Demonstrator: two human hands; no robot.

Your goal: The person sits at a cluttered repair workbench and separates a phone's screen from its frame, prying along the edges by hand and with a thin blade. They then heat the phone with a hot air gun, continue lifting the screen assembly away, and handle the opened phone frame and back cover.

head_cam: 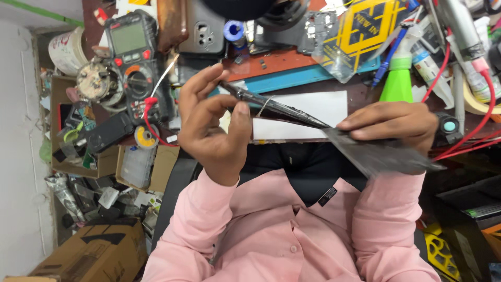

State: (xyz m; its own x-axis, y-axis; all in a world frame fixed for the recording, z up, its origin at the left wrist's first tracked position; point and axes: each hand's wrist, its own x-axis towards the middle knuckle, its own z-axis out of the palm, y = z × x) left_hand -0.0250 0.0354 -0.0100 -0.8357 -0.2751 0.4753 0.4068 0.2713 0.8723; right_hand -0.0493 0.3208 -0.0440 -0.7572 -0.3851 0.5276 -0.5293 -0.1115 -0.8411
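pinched grip: thin dark panel (376,154) is held at both ends, in the air just below the white card (313,107), over the lap.

- left hand (209,125): closed on the panel's narrow end, which is clamped between thumb and fingertips (241,107) left of the card. wrist is raised, so that end is seen edge-on. reads as a fine, fingertip-only hold, likely so the edge stays exposed and visible.
- right hand (396,125): closed on the wide end, right of the card. fingers are laid flat across the top face; thumb is hidden underneath, so a full clamp is judged, not seen. flat fingers probably spread the load so a thin part is not bent.
- a small pale wire-like loop (263,106) is seen on the panel in front of the card's left end. what it is cannot be told.
- one piece or two stacked layers: cannot be told, the right part is blurred.

around the card:
- multimeter (130,47) is parked well left of the card, red lead (148,122) trailing from it; solder spool (145,137) sits below it.
- green spray nozzle (397,78) stands just right of the card and above it, within easy reach of the right hand.
- blue board (313,75) is lying directly above the card.
- cardboard box (104,250) is on the floor far below-left.

the card itself is lying at the desk edge, apparently as a plain light backdrop behind the dark part.
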